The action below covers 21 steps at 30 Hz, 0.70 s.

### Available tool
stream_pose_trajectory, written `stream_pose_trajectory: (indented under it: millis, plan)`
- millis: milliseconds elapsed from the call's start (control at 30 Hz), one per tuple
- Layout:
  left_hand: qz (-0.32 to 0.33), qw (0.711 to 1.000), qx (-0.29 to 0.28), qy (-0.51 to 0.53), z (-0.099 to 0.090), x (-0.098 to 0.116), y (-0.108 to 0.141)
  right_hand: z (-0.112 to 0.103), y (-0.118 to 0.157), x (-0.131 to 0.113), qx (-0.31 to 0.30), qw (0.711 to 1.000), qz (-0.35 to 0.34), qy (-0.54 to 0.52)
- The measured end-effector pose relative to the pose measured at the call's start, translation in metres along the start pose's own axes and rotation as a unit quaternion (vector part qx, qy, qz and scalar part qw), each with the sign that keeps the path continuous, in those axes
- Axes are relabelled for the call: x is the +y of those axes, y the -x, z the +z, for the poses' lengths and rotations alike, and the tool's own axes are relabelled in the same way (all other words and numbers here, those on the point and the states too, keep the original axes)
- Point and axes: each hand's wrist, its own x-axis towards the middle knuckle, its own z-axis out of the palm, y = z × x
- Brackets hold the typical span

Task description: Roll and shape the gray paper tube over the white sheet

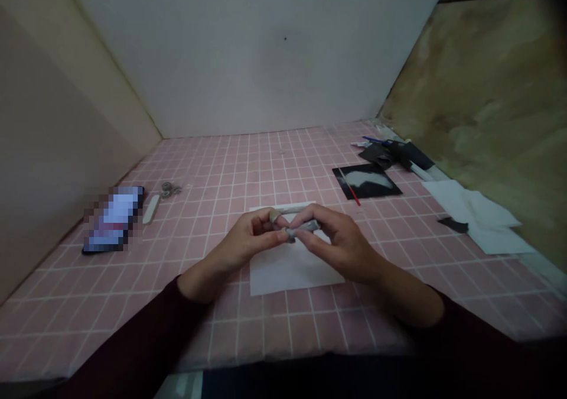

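My left hand (250, 233) and my right hand (343, 239) meet over a white sheet of paper (290, 275). Between their fingertips is a small grey clay-like piece (303, 229), roughly rod-shaped with a knobby left end. Thumb and fingers of both hands pinch it, and the fingers partly cover it, so its exact kind cannot be made out. Behind the fingers a thin pale strip (295, 210) shows near the paper's back edge.
On the left lie a phone (116, 219), a flat pale stick (151, 208) and small grey coils (168, 190). To the right are a powdery black sheet (367, 180), a red thin tool (354, 195), dark sandpaper-like pieces (376, 153) and white papers (476, 210). Walls enclose the pink checked tabletop (212, 174).
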Motion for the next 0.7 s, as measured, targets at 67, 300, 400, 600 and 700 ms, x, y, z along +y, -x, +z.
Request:
stream_pose_trajectory:
  millis: [67, 300, 400, 600, 700]
  plan:
    - [-0.004, 1.000, -0.008, 0.007, -0.001, 0.001, 0.000, -0.002, 0.000, -0.001, 0.056, 0.998, -0.001, -0.006]
    - [-0.068, 0.995, -0.053, 0.058, -0.002, 0.005, 0.001, 0.005, 0.002, -0.005, -0.031, 0.999, -0.038, -0.006]
    - [-0.063, 0.994, -0.058, 0.063, -0.003, 0.004, 0.000, 0.000, 0.002, -0.005, 0.048, 0.998, -0.026, -0.007]
    - [-0.080, 0.994, -0.029, 0.065, -0.004, 0.002, -0.001, 0.004, 0.002, -0.003, 0.036, 0.999, -0.004, -0.004]
    - [-0.092, 0.993, -0.042, 0.060, -0.003, 0.003, 0.000, 0.007, 0.002, -0.003, -0.041, 0.999, -0.010, -0.020]
